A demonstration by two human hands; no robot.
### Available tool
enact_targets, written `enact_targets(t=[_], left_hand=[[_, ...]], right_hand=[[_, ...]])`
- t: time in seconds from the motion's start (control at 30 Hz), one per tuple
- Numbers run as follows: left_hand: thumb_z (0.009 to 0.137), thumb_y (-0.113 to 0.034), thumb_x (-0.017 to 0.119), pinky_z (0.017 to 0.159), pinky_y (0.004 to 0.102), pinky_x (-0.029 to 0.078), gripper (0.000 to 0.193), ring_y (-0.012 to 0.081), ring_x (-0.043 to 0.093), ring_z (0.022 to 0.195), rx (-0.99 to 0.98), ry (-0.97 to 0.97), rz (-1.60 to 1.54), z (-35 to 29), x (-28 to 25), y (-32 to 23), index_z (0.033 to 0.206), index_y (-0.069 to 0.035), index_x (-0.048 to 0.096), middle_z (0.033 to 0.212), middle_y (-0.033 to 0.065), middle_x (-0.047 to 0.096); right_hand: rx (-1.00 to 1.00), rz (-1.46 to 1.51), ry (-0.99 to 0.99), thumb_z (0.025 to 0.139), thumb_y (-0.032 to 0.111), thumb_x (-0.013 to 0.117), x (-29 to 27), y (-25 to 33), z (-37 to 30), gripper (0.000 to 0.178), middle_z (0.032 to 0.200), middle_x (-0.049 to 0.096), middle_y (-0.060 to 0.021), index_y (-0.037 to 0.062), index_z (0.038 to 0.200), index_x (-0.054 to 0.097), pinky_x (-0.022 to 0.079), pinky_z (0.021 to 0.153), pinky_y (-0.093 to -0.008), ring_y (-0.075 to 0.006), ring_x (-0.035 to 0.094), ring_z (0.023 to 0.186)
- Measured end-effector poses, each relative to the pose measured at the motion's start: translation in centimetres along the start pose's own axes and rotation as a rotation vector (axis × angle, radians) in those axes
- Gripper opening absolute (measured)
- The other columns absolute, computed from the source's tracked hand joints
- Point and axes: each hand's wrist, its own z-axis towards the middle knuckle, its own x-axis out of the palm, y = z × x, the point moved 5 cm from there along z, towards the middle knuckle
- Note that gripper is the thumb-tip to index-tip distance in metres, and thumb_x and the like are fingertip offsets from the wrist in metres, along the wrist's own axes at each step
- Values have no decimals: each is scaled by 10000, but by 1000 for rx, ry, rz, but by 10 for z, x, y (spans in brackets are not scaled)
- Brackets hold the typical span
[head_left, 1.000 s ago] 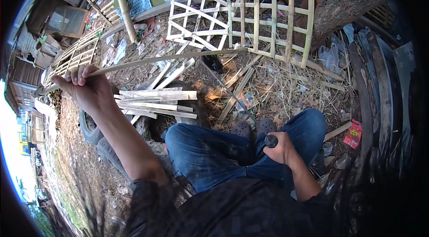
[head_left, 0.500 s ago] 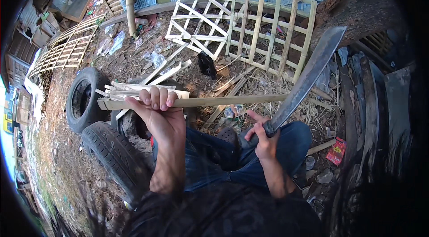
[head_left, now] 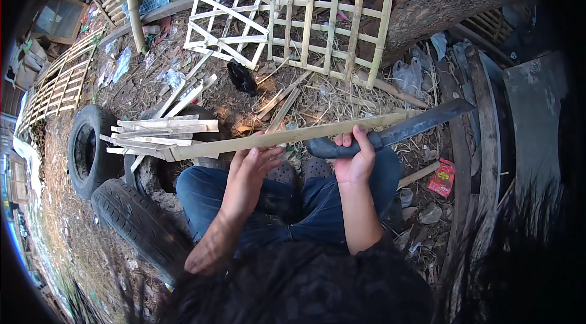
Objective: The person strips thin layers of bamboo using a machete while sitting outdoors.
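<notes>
A long, flat bamboo strip (head_left: 299, 134) lies slantwise across the view in front of me, its right end higher. My left hand (head_left: 244, 182) has it near the middle; a fingertip shows over the upper edge and the thumb lies against the near side. My right hand (head_left: 355, 166) is closed around the dark handle of a machete (head_left: 424, 123). The blade points right, and its back part lies close beside the strip's right end; whether they touch I cannot tell. The right thumb reaches up toward the strip.
Split bamboo pieces (head_left: 165, 131) are stacked on a tyre (head_left: 143, 162) at the left, near other tyres (head_left: 91, 141). Bamboo lattice panels (head_left: 329, 25) stand ahead. A tree trunk (head_left: 452, 0) leans at the far right, planks (head_left: 488, 134) beneath it. A red packet (head_left: 442, 178) lies right.
My left hand has moved from the strip's left end toward its middle. The machete has swung down from a raised slant to nearly level beside the strip. The view has shifted right.
</notes>
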Motion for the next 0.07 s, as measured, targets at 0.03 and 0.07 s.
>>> enact_targets(t=[0.03, 0.07], left_hand=[[952, -377, 524, 980, 428, 442, 490, 281, 538, 1138, 69, 112, 208, -14, -6, 2, 1274, -18, 434, 1114, 177, 554], [947, -186, 559, 966, 381, 437, 563, 273, 549, 1172, 181, 268, 219, -28, -17, 16, 1419, -21, 300, 1299, 192, 500]], right_hand=[[-51, -30, 51, 878, 83, 614, 2, 4, 3, 142, 706, 494, -14, 118, 834, 483, 418, 684, -333, -139, 487, 639], [-102, -61, 103, 874, 80, 621, 3, 6, 5, 149, 728, 510, -20, 117, 840, 481, 425, 698, -337, -148, 501, 647]])
